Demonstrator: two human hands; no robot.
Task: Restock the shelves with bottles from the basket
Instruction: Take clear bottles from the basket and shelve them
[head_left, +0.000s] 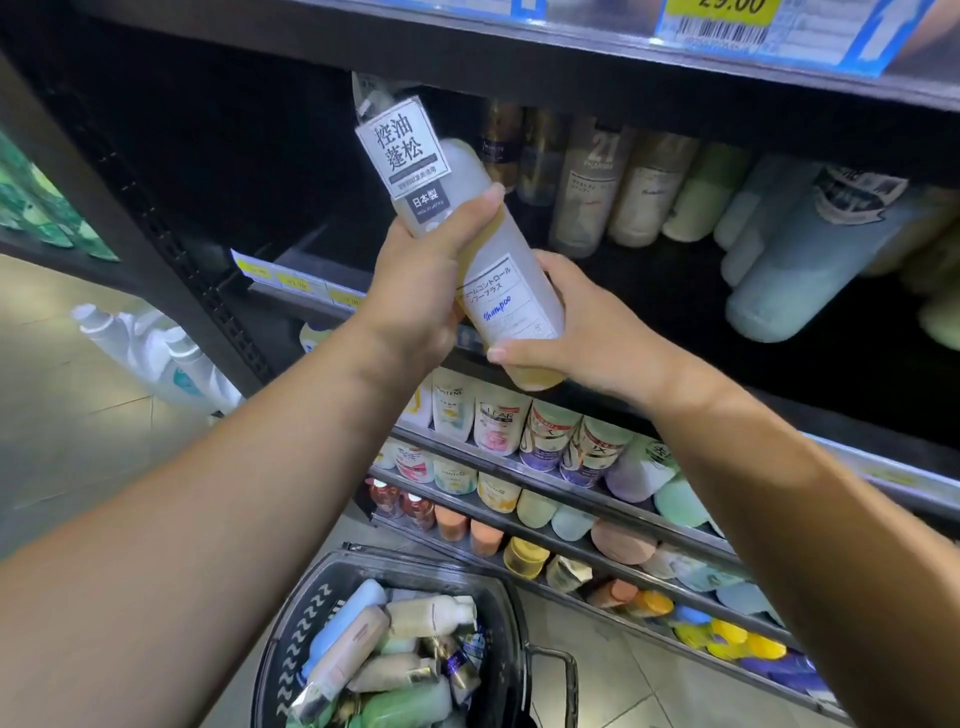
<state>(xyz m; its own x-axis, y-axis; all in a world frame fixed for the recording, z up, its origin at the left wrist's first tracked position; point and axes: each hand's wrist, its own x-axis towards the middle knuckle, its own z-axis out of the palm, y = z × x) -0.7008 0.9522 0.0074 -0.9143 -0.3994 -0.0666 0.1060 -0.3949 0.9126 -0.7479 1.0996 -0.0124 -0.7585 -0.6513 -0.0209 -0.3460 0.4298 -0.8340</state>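
SHOP AISLE: You held a shampoo bottle in both hands just in front of the dark shelf, at its left part. The bottle was tilted, cap end up and toward the shelf, base down toward you. It was frosted w/ yellowish liquid inside, and a grey-and-white paper tag hung at its neck.

Your L hand was wrapped round the bottle's middle, w/ the thumb laid across the front. Your R hand cupped the base, fingers curled behind and thumb pressed along the bottom edge. Both hands gripped the bottle.

On the shelf's right part a row of bottles stood, beige and pale green, w/ pale blue ones further right.

Above the shelf, a yellow-and-blue price tag sat on the next board's edge.

Below the shelf, lower racks held more bottles in mixed colours.

Well below the shelf and nearer you, the dark basket held a heap of bottles lying on their sides.
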